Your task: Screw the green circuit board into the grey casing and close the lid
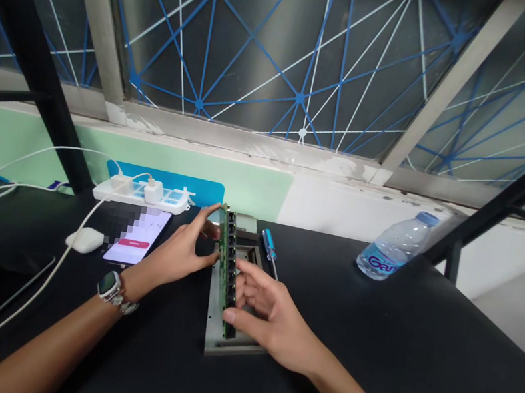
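A green circuit board (226,264) with a row of black ports stands tilted on its edge over a grey metal case (216,341) on the black table. My left hand (178,253), with a watch on the wrist, pinches the board's far upper part. My right hand (267,309) grips the board's near end, thumb on its edge and fingers behind the ports. Beside the case lies a blue-handled screwdriver (270,246).
A phone (136,243) with a lit screen and a white earbud case (85,238) lie at the left. A white power strip (141,192) with chargers and cables sits at the back. A water bottle (396,247) lies at the right. Black frame bars stand at both sides.
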`<state>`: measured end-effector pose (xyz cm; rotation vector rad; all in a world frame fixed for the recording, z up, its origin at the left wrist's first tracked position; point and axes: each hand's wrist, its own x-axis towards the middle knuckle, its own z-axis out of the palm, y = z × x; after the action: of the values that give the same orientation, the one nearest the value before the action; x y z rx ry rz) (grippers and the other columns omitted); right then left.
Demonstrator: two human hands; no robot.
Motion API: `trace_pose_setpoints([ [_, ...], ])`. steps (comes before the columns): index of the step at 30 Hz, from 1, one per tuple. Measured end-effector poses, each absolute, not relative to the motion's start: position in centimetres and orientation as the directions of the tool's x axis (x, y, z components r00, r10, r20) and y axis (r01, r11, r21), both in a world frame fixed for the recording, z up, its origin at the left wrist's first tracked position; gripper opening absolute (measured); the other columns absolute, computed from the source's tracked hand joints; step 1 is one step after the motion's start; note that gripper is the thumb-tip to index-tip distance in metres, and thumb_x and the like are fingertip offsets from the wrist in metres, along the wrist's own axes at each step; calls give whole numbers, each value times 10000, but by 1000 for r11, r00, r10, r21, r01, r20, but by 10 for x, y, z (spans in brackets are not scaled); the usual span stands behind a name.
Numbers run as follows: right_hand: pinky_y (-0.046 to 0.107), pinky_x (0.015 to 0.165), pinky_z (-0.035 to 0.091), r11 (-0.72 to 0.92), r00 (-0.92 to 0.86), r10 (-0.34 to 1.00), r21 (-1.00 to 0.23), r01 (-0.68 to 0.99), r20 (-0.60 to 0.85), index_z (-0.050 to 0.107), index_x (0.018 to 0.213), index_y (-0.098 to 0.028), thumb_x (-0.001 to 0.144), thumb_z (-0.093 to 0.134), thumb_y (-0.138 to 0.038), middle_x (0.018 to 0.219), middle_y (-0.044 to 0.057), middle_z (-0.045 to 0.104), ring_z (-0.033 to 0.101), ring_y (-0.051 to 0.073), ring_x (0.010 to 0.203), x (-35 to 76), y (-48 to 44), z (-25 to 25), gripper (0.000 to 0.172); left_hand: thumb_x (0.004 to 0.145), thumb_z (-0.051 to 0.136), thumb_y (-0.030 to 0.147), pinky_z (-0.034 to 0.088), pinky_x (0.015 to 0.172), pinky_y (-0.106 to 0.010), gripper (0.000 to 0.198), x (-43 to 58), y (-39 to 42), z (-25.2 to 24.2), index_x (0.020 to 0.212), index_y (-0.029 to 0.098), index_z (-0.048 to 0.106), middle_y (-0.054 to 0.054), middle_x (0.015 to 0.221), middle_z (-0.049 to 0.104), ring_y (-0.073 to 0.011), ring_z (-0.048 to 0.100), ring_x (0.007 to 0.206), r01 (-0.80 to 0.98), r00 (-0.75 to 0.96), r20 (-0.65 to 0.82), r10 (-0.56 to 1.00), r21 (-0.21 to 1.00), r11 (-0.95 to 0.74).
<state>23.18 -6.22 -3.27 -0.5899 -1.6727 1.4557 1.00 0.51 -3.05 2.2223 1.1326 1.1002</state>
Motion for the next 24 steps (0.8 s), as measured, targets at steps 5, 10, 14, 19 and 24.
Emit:
trace_pose_setpoints([
  [5, 296, 759, 470, 234, -540, 798, -963, -133, 269, 481, 1331, -248, 859, 672, -235, 870, -19, 511, 518, 82, 711, 232, -63, -30, 509, 815, 621, 177, 513, 858, -410, 865, 15, 2, -29, 1516, 259, 121, -49, 976, 630, -215, 632, 899, 414, 379, 444, 812, 703, -578],
  [10, 312, 760, 493, 234, -439, 869, -971, -38, 227, 533, 1188, -221, 842, 688, -348, 850, -2, 567, 564, 122, 740, 235, -60, -20, 399, 812, 616, 177, 512, 845, -394, 854, 14, 4, -28, 1515, 251, 137, -15, 909, 596, -185, 613, 840, 378, 371, 427, 825, 741, -554],
  [14, 319, 732, 514, 196, -354, 919, -980, 29, 173, 565, 1023, -201, 818, 702, -411, 811, 8, 622, 599, 148, 736, 240, -50, -20, 324, 794, 633, 184, 502, 839, -389, 848, 11, 5, -25, 1508, 238, 179, 4, 858, 556, -174, 587, 810, 361, 348, 416, 840, 768, -529],
  [19, 284, 620, 483, 222, -300, 937, -967, 124, 177, 575, 854, -182, 859, 651, -396, 707, -2, 571, 556, 134, 648, 249, -40, -23, 227, 772, 691, 228, 491, 818, -351, 825, 8, 5, -21, 1474, 226, 258, -3, 888, 539, -161, 570, 820, 168, 341, 380, 860, 875, -454],
  [24, 261, 542, 383, 272, -270, 941, -931, 244, 204, 495, 697, -195, 871, 626, -409, 612, -35, 467, 446, 108, 555, 251, -40, -22, 306, 745, 736, 268, 488, 762, -325, 570, 5, 5, -15, 1258, 196, 498, -7, 861, 583, -153, 577, 770, 186, 344, 315, 885, 901, -393],
])
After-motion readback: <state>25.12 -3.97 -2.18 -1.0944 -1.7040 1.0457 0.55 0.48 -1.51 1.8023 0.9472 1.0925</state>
